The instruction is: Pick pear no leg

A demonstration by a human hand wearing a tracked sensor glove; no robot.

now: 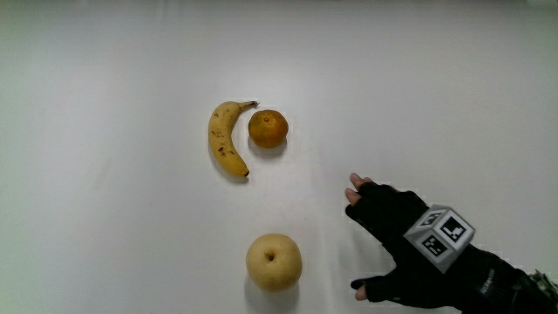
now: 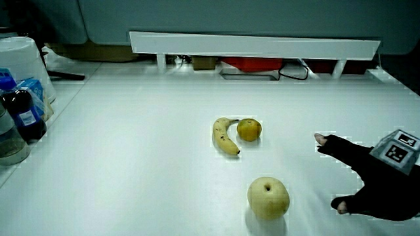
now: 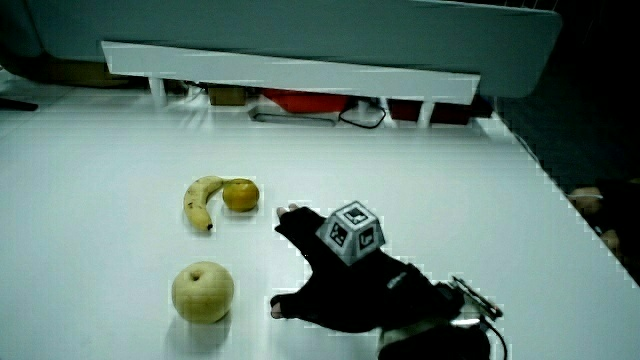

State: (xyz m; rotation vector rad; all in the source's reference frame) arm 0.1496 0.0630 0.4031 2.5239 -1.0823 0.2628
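Here the white table (image 1: 105, 244) holds three pieces of fruit, one of each kind: one pear (image 1: 274, 261), one banana (image 1: 225, 138) and one mandarin orange (image 1: 268, 128). The pear is pale yellow and round, its stem dimple facing up, and it sits nearer to the person than the other two fruits, well apart from them. The banana is yellow with small brown speckles and a dark tip; it curves around the orange, its stem end just beside or touching that fruit. Both side views show the same three fruits: the pear (image 2: 268, 197) (image 3: 203, 292) closest to the person, the banana (image 2: 226, 136) (image 3: 202, 200) and the orange (image 2: 249, 129) (image 3: 240, 195) farther off, toward the low white partition (image 2: 256, 44).

There is one gloved hand (image 1: 403, 242), black, with one small cube (image 1: 439, 236) on its back bearing black-and-white square patterns; no letters can be read on it. The hand lies low over bare table beside the pear, apart from it and holding nothing. Its fingers (image 1: 359, 194) are spread wide, the thumb (image 1: 370, 288) stretched toward the pear, leaving a broad open span between thumb and fingers. The forearm runs off at the table's edge near the person.

In a side view, a few containers (image 2: 20, 111) stand at the table's edge, among them a dark bottle with a blue label; its writing cannot be read.
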